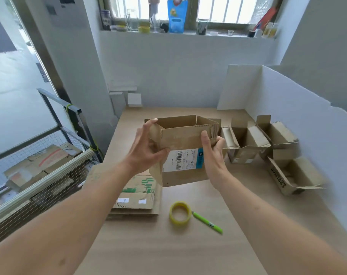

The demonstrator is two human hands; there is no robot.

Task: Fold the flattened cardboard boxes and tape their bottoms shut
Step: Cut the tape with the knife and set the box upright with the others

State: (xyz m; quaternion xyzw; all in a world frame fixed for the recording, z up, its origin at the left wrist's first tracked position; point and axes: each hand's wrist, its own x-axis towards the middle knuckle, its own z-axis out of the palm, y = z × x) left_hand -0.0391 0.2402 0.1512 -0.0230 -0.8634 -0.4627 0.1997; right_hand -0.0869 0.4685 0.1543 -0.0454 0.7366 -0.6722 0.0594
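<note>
I hold a brown cardboard box (pixel 181 139) with a white shipping label above the wooden table (pixel 168 245), its open end facing up and away. My left hand (pixel 146 147) grips its left side and a flap. My right hand (pixel 211 153) grips its right side, thumb on the front face. A stack of flattened boxes (pixel 136 197) lies on the table below my left wrist. A yellow tape roll (pixel 180 213) rests near the table's middle, with a green pen-shaped cutter (pixel 207 222) touching its right side.
Several opened-up boxes (pixel 246 141) stand at the table's right, one printed box (pixel 293 175) lying on its side. A white partition (pixel 299 116) walls the right edge. A wire cart (pixel 39 175) with cardboard stands to the left. Bottles and jars line the windowsill (pixel 188 34).
</note>
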